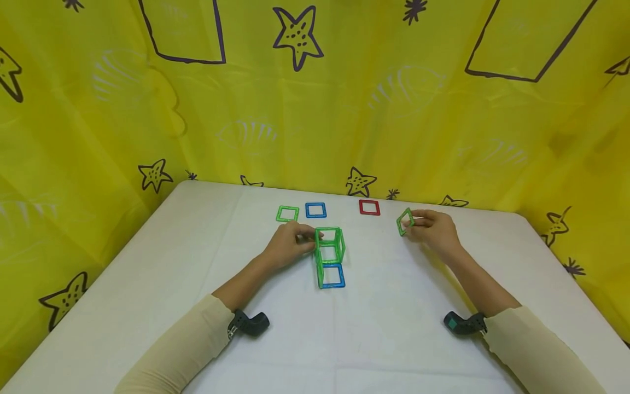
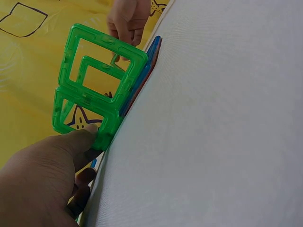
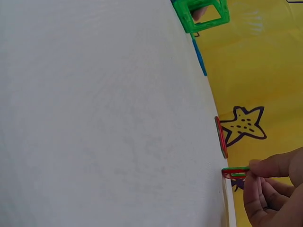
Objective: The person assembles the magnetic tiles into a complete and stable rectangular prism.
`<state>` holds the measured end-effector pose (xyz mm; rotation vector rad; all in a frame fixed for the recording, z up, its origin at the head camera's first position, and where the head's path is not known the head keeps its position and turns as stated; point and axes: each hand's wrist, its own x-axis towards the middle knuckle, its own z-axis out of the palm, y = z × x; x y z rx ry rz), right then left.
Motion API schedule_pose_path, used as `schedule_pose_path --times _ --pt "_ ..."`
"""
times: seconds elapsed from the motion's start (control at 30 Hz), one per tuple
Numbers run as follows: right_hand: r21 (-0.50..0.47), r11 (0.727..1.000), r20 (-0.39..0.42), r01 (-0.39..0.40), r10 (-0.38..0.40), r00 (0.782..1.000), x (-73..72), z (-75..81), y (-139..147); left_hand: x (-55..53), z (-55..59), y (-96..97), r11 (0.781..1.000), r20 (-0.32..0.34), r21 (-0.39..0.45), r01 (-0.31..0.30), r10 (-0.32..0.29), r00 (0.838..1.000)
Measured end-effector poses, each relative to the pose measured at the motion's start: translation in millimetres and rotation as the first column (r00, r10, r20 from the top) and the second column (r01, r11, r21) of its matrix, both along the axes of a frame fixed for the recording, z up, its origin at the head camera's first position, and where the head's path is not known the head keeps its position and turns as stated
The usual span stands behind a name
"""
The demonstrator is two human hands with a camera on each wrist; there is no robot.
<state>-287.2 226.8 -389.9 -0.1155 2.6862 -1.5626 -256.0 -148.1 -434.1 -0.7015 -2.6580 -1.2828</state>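
Note:
My left hand (image 1: 289, 246) grips the left side of a small structure of green magnetic square frames (image 1: 319, 268), with the thumb on a lower frame (image 2: 111, 127) in the left wrist view. A blue square frame (image 1: 334, 285) lies flat at its near end. Off to the right, my right hand (image 1: 437, 232) pinches a single green square frame (image 1: 400, 227) between thumb and fingers, tilted up from the table. In the right wrist view, a red edge (image 3: 236, 177) shows just beneath that green frame; whether it is a separate piece I cannot tell.
Along the far part of the white table (image 1: 394, 328) lie a loose green frame (image 1: 287, 207), a blue frame (image 1: 316, 216) and a red frame (image 1: 369, 213). A yellow curtain (image 1: 320, 137) with drawn stars hangs behind the table and at both sides.

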Motion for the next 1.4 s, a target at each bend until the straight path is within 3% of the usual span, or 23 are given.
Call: schedule_pose_path --times 0.5,1.4 --pt "0.043 0.999 -0.089 0.007 -0.003 0.996 14.4 -1.7 -11 -0.3 0.4 0.4 1.000 -0.001 0.007 0.016 -0.016 1.000" --pt "-0.150 0.979 -0.113 -0.140 0.123 0.986 63.6 1.7 -40 -0.2 0.0 0.3 1.000 -0.007 0.013 0.010 -0.010 1.000"
